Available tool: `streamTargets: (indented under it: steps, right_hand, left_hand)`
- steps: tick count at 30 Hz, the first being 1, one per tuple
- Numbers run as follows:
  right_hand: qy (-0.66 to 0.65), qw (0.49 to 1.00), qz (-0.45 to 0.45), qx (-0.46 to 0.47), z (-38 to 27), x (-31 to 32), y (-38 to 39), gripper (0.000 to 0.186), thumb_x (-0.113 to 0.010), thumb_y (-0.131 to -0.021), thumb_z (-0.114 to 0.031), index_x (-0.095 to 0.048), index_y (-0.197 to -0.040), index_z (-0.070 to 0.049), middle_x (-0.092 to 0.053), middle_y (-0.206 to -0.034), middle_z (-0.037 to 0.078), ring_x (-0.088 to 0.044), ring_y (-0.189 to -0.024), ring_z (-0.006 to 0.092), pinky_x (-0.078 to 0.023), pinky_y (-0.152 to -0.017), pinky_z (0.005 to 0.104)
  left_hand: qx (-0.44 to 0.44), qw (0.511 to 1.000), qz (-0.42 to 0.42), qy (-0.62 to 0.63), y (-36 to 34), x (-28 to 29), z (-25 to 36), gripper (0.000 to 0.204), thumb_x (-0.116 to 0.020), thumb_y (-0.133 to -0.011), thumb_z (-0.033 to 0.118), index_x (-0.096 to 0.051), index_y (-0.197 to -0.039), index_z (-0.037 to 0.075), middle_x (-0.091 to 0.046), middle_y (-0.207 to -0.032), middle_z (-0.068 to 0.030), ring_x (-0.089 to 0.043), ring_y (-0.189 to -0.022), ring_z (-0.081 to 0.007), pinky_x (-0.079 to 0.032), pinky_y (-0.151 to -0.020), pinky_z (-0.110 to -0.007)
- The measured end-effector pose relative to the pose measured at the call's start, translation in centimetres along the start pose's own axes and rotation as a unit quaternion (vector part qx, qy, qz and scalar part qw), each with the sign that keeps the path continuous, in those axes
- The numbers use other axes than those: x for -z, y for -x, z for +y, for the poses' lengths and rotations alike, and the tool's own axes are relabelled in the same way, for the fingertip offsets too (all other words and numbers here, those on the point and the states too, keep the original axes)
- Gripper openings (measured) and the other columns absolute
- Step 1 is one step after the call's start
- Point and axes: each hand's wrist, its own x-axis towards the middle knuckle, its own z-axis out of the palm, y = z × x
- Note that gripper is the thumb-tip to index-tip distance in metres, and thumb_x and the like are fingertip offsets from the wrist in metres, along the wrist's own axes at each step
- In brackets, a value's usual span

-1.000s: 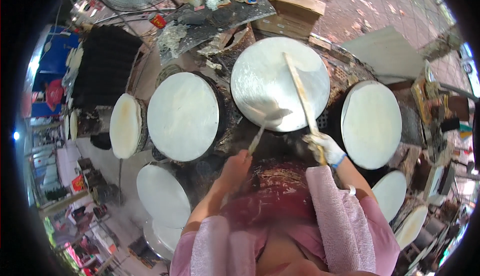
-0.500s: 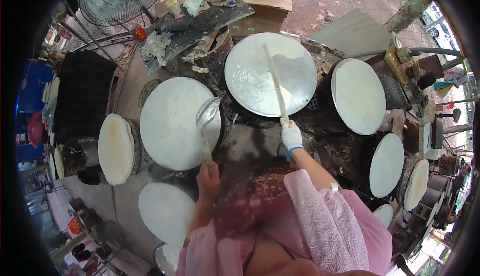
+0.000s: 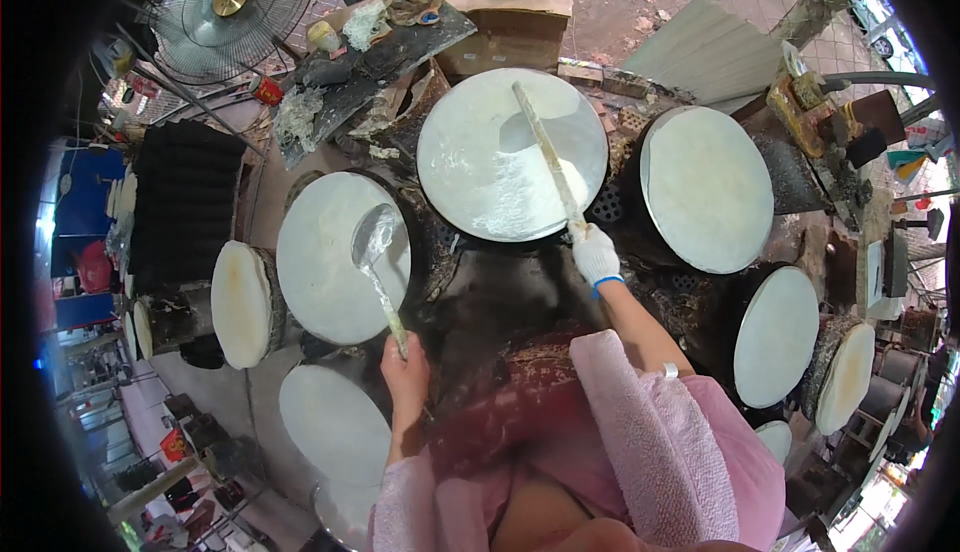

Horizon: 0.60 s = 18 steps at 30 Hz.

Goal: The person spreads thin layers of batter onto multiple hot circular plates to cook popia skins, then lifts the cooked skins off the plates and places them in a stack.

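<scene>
Two tools out: bare left hand is wrapped round the handle of a metal ladle, bowl over the left round plate (can't tell if touching). Gloved right hand grips a wooden paddle reaching over the middle plate. Ladle's stiff, probably light unless full, likely slick near the bowl, so hold it low. Paddle looks rigid, lightish; grab the near end.

Ladle bowl: silvery. Stick: beige. Glove: white, cuff shows blue. Middle round plate: grey, streaked white. Towel: pale pink.
</scene>
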Motion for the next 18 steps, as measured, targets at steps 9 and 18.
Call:
streamTargets:
  steps: [9, 18]
  right_hand:
    - [0.091, 0.992, -0.017, 0.085, 3.1, 4.3, -1.7, 0.038, -0.043, -0.095, -0.039, -0.054, -0.092, -0.003, -0.064, -0.076, 0.024, -0.062, -0.072, 0.0431, -0.047, -0.064, 0.0536]
    - [0.112, 0.980, -0.151, 0.069, 5.9, 6.3, -0.2, 0.039, -0.044, -0.092, -0.047, -0.058, -0.096, -0.010, -0.063, -0.082, 0.024, -0.061, -0.081, 0.0433, -0.046, -0.071, 0.0534]
  left_hand:
    - [0.022, 0.999, 0.032, 0.002, 3.3, -4.4, 1.9, 0.013, -0.050, -0.098, 0.018, -0.048, -0.090, 0.007, -0.039, -0.058, 0.0051, -0.032, -0.041, -0.0027, -0.026, -0.037, -0.019]
    - [0.023, 0.999, 0.035, -0.018, 3.9, -6.6, 3.3, 0.011, -0.049, -0.098, 0.017, -0.048, -0.091, 0.008, -0.038, -0.058, 0.0053, -0.031, -0.042, -0.0023, -0.025, -0.037, -0.019]
